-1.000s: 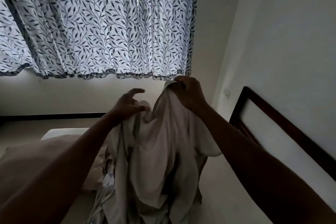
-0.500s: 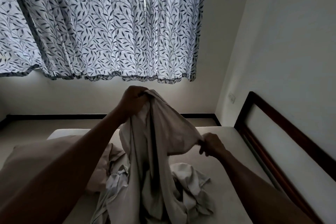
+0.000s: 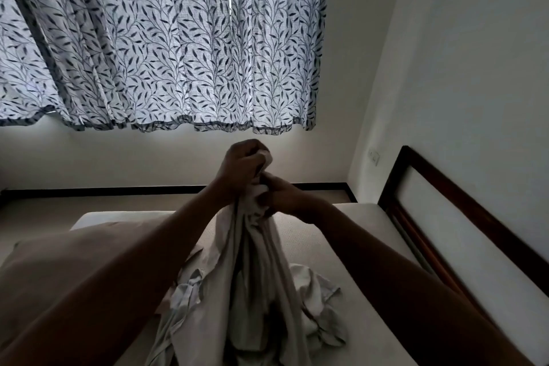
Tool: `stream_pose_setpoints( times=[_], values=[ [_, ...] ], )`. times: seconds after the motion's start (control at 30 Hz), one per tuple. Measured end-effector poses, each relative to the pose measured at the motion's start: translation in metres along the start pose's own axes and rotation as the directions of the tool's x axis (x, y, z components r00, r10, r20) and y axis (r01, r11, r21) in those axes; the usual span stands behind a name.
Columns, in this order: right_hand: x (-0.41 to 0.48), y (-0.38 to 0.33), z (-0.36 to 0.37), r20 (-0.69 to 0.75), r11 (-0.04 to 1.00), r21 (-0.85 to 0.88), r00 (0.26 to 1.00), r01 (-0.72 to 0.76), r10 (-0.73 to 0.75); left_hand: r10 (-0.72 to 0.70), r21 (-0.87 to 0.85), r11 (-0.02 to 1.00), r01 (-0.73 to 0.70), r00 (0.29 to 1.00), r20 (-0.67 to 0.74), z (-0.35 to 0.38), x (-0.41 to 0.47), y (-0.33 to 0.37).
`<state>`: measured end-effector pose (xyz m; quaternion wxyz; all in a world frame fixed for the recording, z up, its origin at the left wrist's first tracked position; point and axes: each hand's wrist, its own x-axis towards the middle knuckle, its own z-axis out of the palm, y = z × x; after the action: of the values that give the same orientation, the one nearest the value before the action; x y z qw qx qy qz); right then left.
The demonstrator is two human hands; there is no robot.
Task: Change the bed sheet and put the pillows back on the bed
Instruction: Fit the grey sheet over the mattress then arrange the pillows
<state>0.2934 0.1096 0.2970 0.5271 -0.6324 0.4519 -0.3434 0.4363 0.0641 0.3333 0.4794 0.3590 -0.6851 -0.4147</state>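
Right now I am gripping the bed sheet (image 3: 255, 270) in both fists, left hand (image 3: 242, 164) just above right hand (image 3: 282, 197), its soft, light bulk hanging limp below my grip onto the mattress (image 3: 350, 235), so I am judging a hem or corner the better hold.

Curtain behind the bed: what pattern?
The curtain is white with dark leafy vine sprigs and a dark hem; the head view shows it.

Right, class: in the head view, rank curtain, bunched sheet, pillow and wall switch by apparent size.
1. curtain: largest.
2. sheet and pillow: unsure, the nearer pillow is partly hidden by the left arm.
3. wall switch: smallest.
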Motion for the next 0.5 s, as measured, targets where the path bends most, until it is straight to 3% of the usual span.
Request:
stream_pose_setpoints(
  times=[0.1,0.2,0.27,0.33,0.4,0.47,0.5],
  values=[
    [0.010,-0.016,0.003,-0.025,0.987,-0.161,0.999,0.025,-0.029,0.051,-0.134,0.990,-0.045,0.998,0.040,0.005,0.004,0.030],
    [0.021,-0.026,-0.005,-0.262,0.892,-0.451,0.959,-0.022,-0.109,0.050,-0.242,0.970,-0.033,0.997,0.066,0.006,0.007,0.051],
    [0.028,-0.033,-0.011,-0.337,0.896,-0.444,0.922,0.021,-0.189,0.114,-0.276,0.957,-0.091,0.991,0.067,0.004,0.006,0.052],
    [0.030,-0.045,-0.019,-0.326,0.943,-0.315,0.921,0.106,-0.212,0.154,-0.229,0.962,-0.149,0.988,0.005,-0.007,0.007,0.031],
    [0.028,-0.056,-0.033,-0.302,0.974,-0.070,0.926,0.214,-0.225,0.111,-0.189,0.974,-0.124,0.991,-0.077,-0.020,0.006,0.007],
    [0.024,-0.068,-0.051,-0.297,0.937,0.160,0.921,0.310,-0.254,-0.082,-0.318,0.944,0.089,0.996,0.037,-0.019,0.004,-0.016],
    [0.023,-0.074,-0.061,-0.316,0.894,0.284,0.914,0.346,-0.254,-0.201,-0.280,0.932,0.231,0.971,0.132,-0.008,0.000,-0.029]
  ],
)
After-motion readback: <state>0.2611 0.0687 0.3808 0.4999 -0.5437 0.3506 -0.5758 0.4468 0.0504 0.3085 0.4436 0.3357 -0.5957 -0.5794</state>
